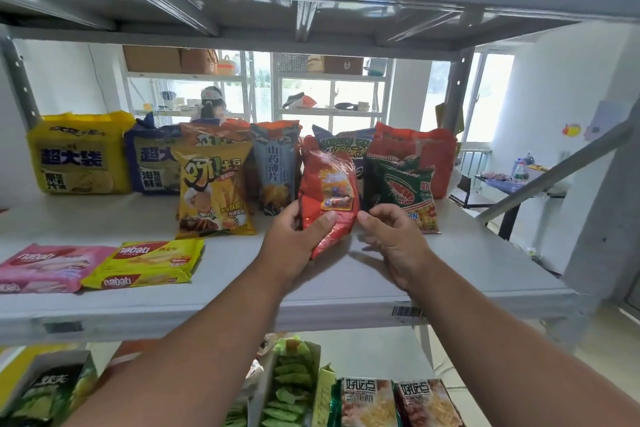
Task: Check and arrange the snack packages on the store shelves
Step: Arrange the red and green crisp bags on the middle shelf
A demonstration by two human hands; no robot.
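Observation:
A red snack bag point(328, 194) stands tilted on the grey shelf point(450, 263), in front of a row of upright bags. My left hand point(298, 246) grips its lower left side, thumb across the front. My right hand point(391, 236) hovers just right of the bag's bottom corner with fingers loosely curled and its thumb tip near the bag; it holds nothing. A green shrimp-cracker bag point(405, 191) stands right of the red one. A yellow chip bag point(214, 191) stands to the left.
Big yellow point(81, 154) and blue point(154, 159) bags stand at the back left, a grey-blue bag point(277, 166) at the middle. Pink point(45, 267) and yellow wafer packs point(149, 263) lie flat front left. Another shelf hangs overhead. More snacks point(398, 402) fill the shelf below. A person stands behind.

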